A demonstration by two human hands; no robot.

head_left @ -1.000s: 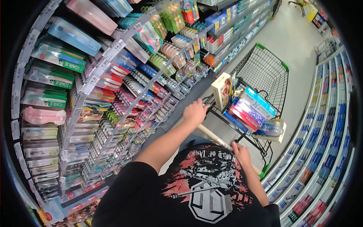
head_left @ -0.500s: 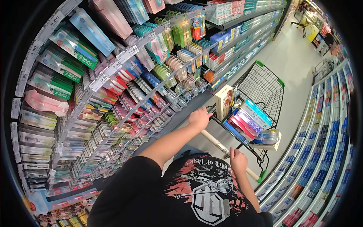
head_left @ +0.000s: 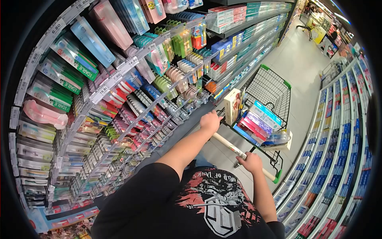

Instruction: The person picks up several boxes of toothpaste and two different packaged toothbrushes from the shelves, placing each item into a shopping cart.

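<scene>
While left hand [head_left: 210, 121] clenches shelf-side end of one cart handle [head_left: 229, 145], right hand [head_left: 249, 162] grasps far end; cart [head_left: 270, 83] near edge: one upright box [head_left: 232, 104], four flat boxes [head_left: 256, 121]

wire cart [head_left: 272, 84], toothpaste boxes [head_left: 258, 121] stacked inside

Subject wears black short-sleeved T-shirt [head_left: 159, 207] | chest print [head_left: 223, 203] in grey, white and red: tank drawing above a shield emblem, lettering "WORLD OF TANKS" partly readable | sleeve ends at upper arm | forearms, left hand [head_left: 209, 121] and right hand [head_left: 249, 162] bare
</scene>
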